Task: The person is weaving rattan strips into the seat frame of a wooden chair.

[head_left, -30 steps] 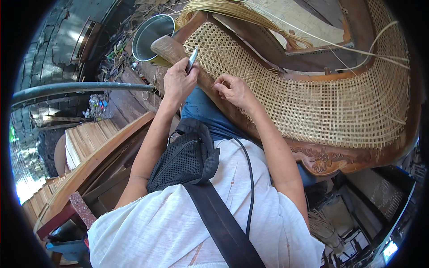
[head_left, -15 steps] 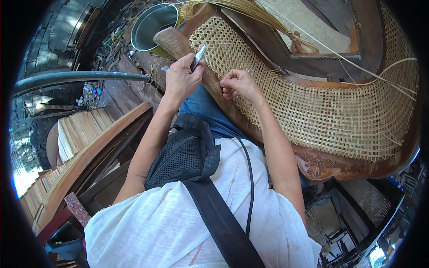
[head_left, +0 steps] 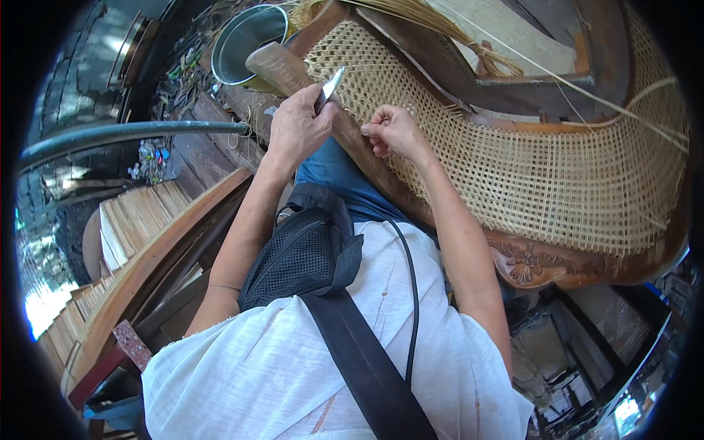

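A curved wooden chair frame with carved flowers (head_left: 526,262) lies across my lap. Woven cane webbing (head_left: 513,172) fills its seat area. My left hand (head_left: 299,126) is closed around a knife (head_left: 332,86) whose bright blade points up and away, over the frame's wooden rail (head_left: 282,67). To its right, my right hand (head_left: 396,133) is held in a pinch just above the near edge of the cane. Whatever lies between its fingertips is too small to make out. A long pale cane strand (head_left: 543,73) runs loose across the far right of the frame.
A metal bucket (head_left: 251,48) stands at the far left, behind the rail. A bundle of cane strips (head_left: 433,26) lies over the frame's far side. On the left are a dark curved pipe (head_left: 132,132) and stacked wooden slats (head_left: 143,220). More furniture (head_left: 594,337) stands at the lower right.
The view has shifted slightly. Both hands keep nearly the same pose, the left still gripping the knife and the right still pinched beside the rail.
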`<state>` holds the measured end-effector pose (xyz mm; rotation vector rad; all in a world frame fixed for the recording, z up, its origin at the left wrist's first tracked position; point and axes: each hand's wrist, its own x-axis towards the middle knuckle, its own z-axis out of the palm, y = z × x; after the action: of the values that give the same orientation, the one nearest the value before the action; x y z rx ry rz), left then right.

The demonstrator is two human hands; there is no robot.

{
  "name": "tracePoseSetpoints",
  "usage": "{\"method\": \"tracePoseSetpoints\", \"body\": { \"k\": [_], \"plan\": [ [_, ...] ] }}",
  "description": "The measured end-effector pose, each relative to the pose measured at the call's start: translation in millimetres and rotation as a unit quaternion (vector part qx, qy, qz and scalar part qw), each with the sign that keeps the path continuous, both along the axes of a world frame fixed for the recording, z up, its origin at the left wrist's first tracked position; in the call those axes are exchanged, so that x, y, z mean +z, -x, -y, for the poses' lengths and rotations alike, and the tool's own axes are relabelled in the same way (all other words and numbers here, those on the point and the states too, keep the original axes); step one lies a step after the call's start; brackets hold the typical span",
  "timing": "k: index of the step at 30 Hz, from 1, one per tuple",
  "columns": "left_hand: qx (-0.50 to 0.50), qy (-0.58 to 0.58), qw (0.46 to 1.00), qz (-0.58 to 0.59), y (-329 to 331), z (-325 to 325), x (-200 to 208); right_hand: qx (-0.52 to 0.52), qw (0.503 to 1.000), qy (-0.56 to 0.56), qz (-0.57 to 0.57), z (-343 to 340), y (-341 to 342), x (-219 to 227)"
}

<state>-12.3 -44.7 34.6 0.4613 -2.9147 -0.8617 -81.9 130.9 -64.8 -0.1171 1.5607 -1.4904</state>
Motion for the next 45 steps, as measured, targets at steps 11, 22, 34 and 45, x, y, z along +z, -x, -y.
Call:
{"method": "tracePoseSetpoints", "body": {
  "k": [11, 22, 34, 45],
  "plan": [
    [-0.235, 0.126, 0.955, 0.13, -41.8, -67.8, -21.3, -0.188, 0.967, 0.151, 0.087, -39.6, -82.3, 0.5],
    [-0.141, -0.326, 0.923, 0.148, -11.3, -26.1, 18.9, -0.104, 0.994, -0.012, -0.02, -63.5, -23.9, 8.2],
    [-0.204, 0.017, 0.97, 0.129, 27.1, -11.8, 30.8, 0.083, 0.906, -0.218, -0.352, -20.1, -7.9, 39.8],
    [-0.15, 0.036, 0.967, 0.202, 34.7, -8.6, 14.9, 0.073, 0.93, -0.206, -0.294, -13.8, -2.6, 33.4]
  ]
}}
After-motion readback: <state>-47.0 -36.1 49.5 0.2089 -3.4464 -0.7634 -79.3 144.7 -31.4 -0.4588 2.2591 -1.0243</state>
